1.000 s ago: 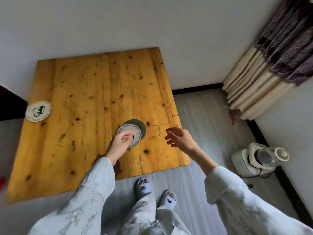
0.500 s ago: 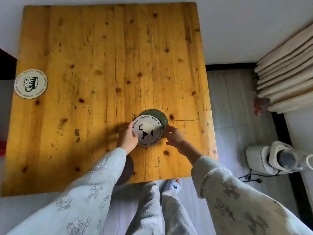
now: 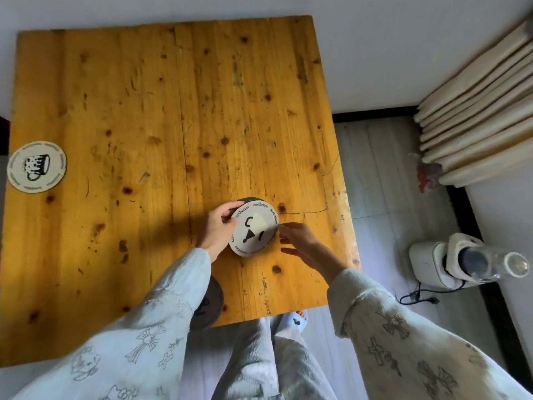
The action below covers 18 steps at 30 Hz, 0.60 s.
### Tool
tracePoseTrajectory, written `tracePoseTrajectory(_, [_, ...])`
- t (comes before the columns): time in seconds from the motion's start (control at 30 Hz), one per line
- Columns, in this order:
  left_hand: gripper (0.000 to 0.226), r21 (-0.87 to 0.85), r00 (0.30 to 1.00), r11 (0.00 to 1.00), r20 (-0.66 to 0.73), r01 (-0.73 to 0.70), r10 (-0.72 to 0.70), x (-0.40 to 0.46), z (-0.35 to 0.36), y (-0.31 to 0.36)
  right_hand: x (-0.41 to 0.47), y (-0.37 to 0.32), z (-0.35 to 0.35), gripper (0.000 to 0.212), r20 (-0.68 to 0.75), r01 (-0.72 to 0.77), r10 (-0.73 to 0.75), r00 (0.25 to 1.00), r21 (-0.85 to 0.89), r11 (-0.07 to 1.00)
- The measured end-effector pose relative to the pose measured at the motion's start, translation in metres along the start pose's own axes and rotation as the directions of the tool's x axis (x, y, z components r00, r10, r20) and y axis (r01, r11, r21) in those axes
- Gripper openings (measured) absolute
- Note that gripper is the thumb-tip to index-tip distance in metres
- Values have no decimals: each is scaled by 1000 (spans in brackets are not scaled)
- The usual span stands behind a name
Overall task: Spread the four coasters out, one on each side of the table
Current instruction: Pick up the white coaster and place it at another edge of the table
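Gripping the white coaster (image 3: 253,228) by its left rim, the left hand (image 3: 215,230) has thumb and fingers pinched on the edge, so that hand is closed on it. This coaster (black cocktail-glass print, ring of lettering round the rim) sits a bit right of the wooden table (image 3: 161,116) centre, towards the table's near edge. Under it a dark green coaster (image 3: 248,199) peeks out on the far side; only a thin arc shows, so can't tell whether more are stacked w/ it.

The right hand (image 3: 302,241) is at the white coaster's right rim, fingers loosely spread and uncurled, gripping nothing; fingertips (image 3: 284,226) look to be touching the rim, though the contact isn't clear.

Another white coaster w/ a mug print (image 3: 37,167) lies flat at the table's left edge, about midway along that side, slightly overhanging it.

A dark round coaster (image 3: 210,301) lies at the table's near edge, mostly hidden by the left sleeve (image 3: 138,336).

Right of the table, on the grey floor: a white appliance (image 3: 450,265) w/ a black cord, and a folded cream curtain (image 3: 476,116) against the wall.
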<state>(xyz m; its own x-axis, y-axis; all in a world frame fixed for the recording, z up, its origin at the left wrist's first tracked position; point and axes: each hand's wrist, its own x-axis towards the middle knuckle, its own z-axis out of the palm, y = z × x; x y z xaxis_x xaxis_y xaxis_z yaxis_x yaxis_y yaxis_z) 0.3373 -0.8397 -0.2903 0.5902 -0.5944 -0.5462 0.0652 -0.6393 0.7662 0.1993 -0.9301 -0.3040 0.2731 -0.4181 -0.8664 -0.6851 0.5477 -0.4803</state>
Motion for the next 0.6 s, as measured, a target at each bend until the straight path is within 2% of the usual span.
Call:
tracePoseTrajectory(0.1, [37,73,978,986,154,-151,139,-1,-2,29,-17,-9,-25,38,-83,174,-188,979,-151,973])
tracePoseTrajectory(0.2, [35,150,922,942,301,-299,245,-6,0,63,-44,-26,-53,40,-137,418,-493,859,-369,830])
tracePoseTrajectory(0.27, [30,192,879,899,366,-392,305,-13,4,89,-64,-35,-71,36,-132,504,-625,769,-476,721])
tracePoseTrajectory(0.37, [25,185,816,841,416,-508,401,-29,18,128,-96,-41,-95,22,-134,546,-721,680,-564,620])
tracePoseTrajectory(0.5, [25,146,747,780,436,-608,501,-56,45,173,-137,-36,-131,14,-249,577,-794,555,-572,583])
tracePoseTrajectory(0.6, [28,79,708,754,419,-652,568,-79,67,196,-164,-26,-161,14,-314,591,-814,489,-567,574])
